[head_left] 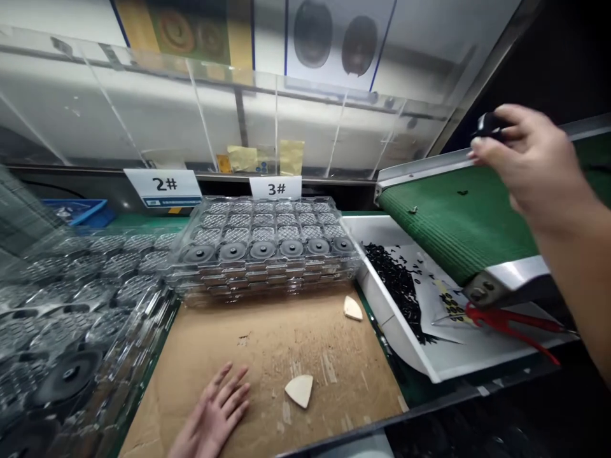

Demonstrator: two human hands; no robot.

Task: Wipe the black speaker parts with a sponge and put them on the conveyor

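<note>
Brown cardboard sheet [296,343] lies nearest you, and your left hand [214,413] rests flat on it, palm down, fingers spread and holding nothing. Just right of those fingers sits a cream wedge-shaped piece [300,389], with a second cream piece [352,308] farther back near the sheet's far right corner. At your near left are clear blister trays [71,318] holding round black speakers. To the right, a white bin [453,356] holds a heap of tiny black bits [396,283] and red-handled scissors [510,321]. Beyond the cardboard stands a stack of clear trays [262,254] (its near row filled with speakers). Farther right, your right hand [534,165] is raised over the green conveyor belt [449,216], fingertips pinching a small black part [489,124]. Labels 2# [165,186] and 3# [275,187] stand behind.
</note>
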